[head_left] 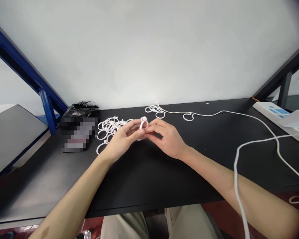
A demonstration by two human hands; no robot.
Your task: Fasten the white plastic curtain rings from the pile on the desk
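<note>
Between my two hands, above the black table, is a white plastic curtain ring point(141, 124) with a rounded knob at its top. My left hand point(126, 137) pinches it between thumb and fingers from the left. From the right, my right hand point(168, 137) has its thumb and fingertips closed on the ring's lower right side. A pile of similar white curtain rings point(102, 134) lies just left of and behind my left hand, which hides part of it. Several more loose rings point(160, 115) rest beyond my hands, and a single ring point(188, 117) lies farther right.
On the black table point(149, 179), a black plastic bag point(81, 109) sits at the back left beside a blurred-out item point(77, 134). A white cable point(236, 166) crosses the right side, over my right forearm. A white and blue box point(276, 111) stands far right, against a pale wall point(159, 49).
</note>
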